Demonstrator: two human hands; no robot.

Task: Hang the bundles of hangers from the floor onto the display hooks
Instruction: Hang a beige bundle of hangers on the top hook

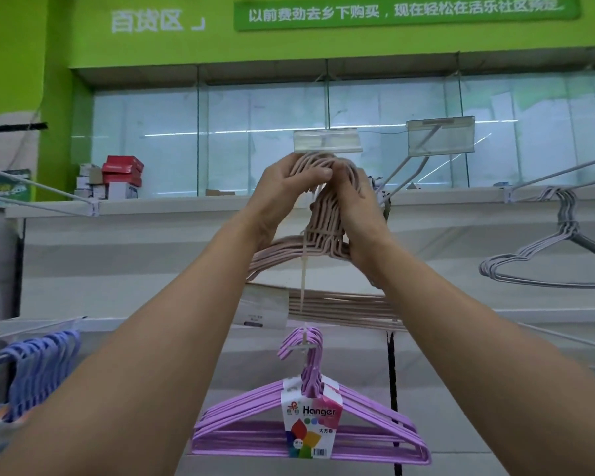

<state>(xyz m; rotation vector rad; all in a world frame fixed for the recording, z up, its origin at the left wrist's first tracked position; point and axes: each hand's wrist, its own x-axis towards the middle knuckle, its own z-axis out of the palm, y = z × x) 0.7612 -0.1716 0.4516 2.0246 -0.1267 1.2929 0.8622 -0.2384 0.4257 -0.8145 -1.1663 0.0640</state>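
Observation:
A beige bundle of hangers (pixel 323 218), tied with a white zip tie, is raised to the upper display hook, right under its clear price tag holder (pixel 327 140). My left hand (pixel 282 190) grips the hook ends of the bundle from the left. My right hand (pixel 356 207) holds the necks from the right. The end of the display hook is hidden behind my hands and the tag holder. Below, a purple bundle of hangers (pixel 310 427) with a "Hanger" label hangs on a lower hook.
A grey hanger bundle (pixel 560 249) hangs on the hook at right. Blue hangers (pixel 38 365) hang at lower left. A second tag holder (pixel 440 135) sits on a neighbouring hook. Red and white boxes (pixel 117 180) stand on the top shelf.

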